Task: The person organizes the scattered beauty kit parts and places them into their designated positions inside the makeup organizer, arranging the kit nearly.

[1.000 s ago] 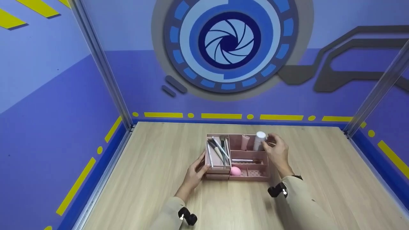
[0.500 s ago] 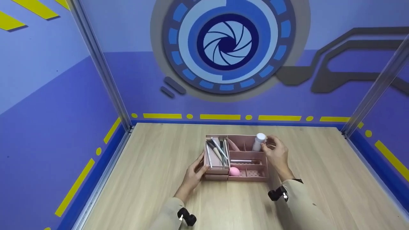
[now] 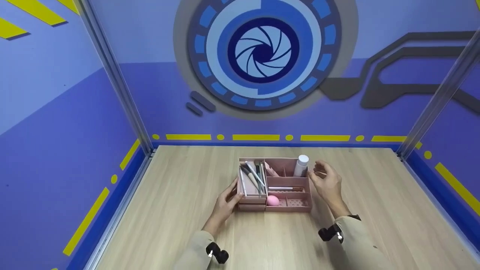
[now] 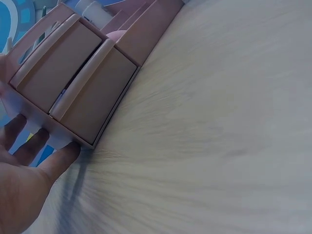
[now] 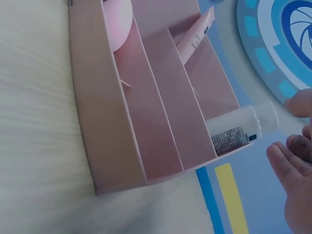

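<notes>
A pink desktop organizer with two drawers stands on the wooden table. My left hand rests against its left side, fingertips touching the wall. My right hand is just off the organizer's right side, fingers loosely bent with nothing between them. Nearest to it, a white capped bottle leans slightly in the back right compartment, its printed label facing the right wrist view. Left of the bottle, a pink squeeze tube tilts in its own section. Several makeup brushes lie in the top left tray.
A thin brush lies across the middle compartment. In the front row sits a pink rounded sponge. Bare wooden tabletop surrounds the organizer. Behind it rises a blue-purple printed wall, with metal posts at the corners.
The squeeze tube went from upright to tilted left. My right hand has let go of the bottle and drawn away to the right. My left hand stays at the organizer's side.
</notes>
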`<action>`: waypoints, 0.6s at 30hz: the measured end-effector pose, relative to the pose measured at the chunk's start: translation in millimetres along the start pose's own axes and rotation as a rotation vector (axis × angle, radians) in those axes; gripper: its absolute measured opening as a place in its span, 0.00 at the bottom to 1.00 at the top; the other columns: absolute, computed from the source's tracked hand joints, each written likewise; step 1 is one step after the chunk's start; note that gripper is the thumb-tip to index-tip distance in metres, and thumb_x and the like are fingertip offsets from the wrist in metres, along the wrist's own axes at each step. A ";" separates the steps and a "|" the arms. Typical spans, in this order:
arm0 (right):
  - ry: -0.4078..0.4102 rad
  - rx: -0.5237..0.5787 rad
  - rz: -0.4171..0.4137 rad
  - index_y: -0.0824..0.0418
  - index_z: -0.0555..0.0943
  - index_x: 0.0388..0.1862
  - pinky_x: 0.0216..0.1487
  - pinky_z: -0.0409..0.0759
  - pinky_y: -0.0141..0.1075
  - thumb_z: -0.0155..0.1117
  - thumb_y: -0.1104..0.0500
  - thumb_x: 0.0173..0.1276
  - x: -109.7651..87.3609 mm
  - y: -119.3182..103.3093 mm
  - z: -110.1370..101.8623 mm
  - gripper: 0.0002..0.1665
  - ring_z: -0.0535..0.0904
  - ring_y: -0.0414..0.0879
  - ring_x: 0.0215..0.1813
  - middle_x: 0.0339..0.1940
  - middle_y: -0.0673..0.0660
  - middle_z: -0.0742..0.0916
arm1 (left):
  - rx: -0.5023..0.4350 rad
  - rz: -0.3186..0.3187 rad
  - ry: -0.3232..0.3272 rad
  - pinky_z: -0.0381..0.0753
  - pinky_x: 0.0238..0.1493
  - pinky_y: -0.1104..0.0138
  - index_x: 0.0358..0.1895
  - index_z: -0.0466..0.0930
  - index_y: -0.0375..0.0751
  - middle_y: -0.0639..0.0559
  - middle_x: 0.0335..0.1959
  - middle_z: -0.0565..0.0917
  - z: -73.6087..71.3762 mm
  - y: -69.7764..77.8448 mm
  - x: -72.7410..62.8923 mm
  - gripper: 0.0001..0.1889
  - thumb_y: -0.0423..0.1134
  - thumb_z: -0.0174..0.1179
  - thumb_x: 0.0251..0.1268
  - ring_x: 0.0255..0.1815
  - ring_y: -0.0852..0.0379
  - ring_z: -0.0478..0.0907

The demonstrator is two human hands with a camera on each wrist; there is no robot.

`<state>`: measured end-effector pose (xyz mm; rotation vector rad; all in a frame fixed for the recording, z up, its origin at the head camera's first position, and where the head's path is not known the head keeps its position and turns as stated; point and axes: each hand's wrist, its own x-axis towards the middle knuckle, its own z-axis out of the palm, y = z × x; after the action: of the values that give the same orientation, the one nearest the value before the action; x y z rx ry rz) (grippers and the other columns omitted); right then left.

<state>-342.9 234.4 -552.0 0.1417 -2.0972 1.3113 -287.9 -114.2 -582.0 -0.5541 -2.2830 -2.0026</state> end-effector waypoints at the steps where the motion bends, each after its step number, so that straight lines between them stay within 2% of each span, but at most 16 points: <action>1: 0.002 0.006 -0.008 0.74 0.80 0.48 0.45 0.86 0.49 0.73 0.73 0.51 -0.9 -0.4 -0.2 0.23 0.86 0.62 0.42 0.40 0.67 0.87 | -0.009 -0.001 -0.001 0.68 0.70 0.68 0.75 0.55 0.33 0.36 0.74 0.62 -0.9 -0.4 0.6 0.32 0.36 0.55 0.72 0.71 0.41 0.65; 4: -0.014 0.009 -0.032 0.74 0.80 0.48 0.45 0.86 0.48 0.73 0.73 0.52 -3.3 -2.7 -1.4 0.23 0.86 0.62 0.41 0.39 0.67 0.86 | -0.041 -0.006 0.009 0.67 0.69 0.69 0.75 0.55 0.33 0.35 0.74 0.61 -3.0 -5.3 2.6 0.32 0.35 0.55 0.72 0.72 0.40 0.64; 8: -0.045 -0.005 -0.070 0.74 0.79 0.49 0.44 0.86 0.49 0.72 0.72 0.52 -5.7 -7.2 -5.0 0.23 0.85 0.62 0.41 0.40 0.66 0.86 | -0.109 -0.012 0.019 0.66 0.69 0.72 0.75 0.55 0.34 0.36 0.75 0.60 -6.1 -24.5 5.8 0.32 0.33 0.55 0.71 0.73 0.40 0.62; 11: -0.079 -0.068 -0.125 0.72 0.80 0.51 0.44 0.86 0.49 0.74 0.69 0.52 -6.7 -12.5 -9.1 0.25 0.85 0.59 0.43 0.42 0.64 0.86 | -0.111 -0.002 0.033 0.66 0.71 0.65 0.75 0.55 0.35 0.36 0.75 0.60 -10.1 -33.9 7.3 0.32 0.33 0.56 0.71 0.73 0.38 0.61; 14: -0.144 -0.166 -0.212 0.69 0.79 0.54 0.51 0.83 0.51 0.76 0.63 0.52 -8.0 -18.5 -14.6 0.29 0.82 0.58 0.49 0.47 0.64 0.85 | -0.014 0.012 0.056 0.65 0.72 0.51 0.75 0.58 0.38 0.37 0.75 0.61 -15.4 -28.8 6.5 0.32 0.36 0.57 0.70 0.73 0.38 0.61; 16: -0.204 -0.236 -0.270 0.67 0.78 0.58 0.56 0.78 0.54 0.78 0.57 0.51 -9.6 -23.0 -18.9 0.35 0.78 0.61 0.55 0.52 0.66 0.83 | 0.126 0.035 0.065 0.62 0.73 0.46 0.74 0.61 0.40 0.40 0.75 0.61 -18.4 -20.5 5.8 0.32 0.39 0.59 0.69 0.75 0.39 0.59; 18: -0.274 -0.291 -0.320 0.65 0.76 0.62 0.60 0.72 0.59 0.79 0.50 0.48 -10.8 -28.6 -23.3 0.43 0.73 0.64 0.59 0.58 0.69 0.79 | 0.305 0.063 0.056 0.60 0.73 0.44 0.73 0.64 0.45 0.44 0.76 0.61 -19.8 -9.1 6.1 0.32 0.44 0.60 0.67 0.76 0.41 0.57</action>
<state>-311.7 237.2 -529.6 0.5322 -2.3477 0.8248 -300.1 -132.9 -585.8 -0.5282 -2.4366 -1.5781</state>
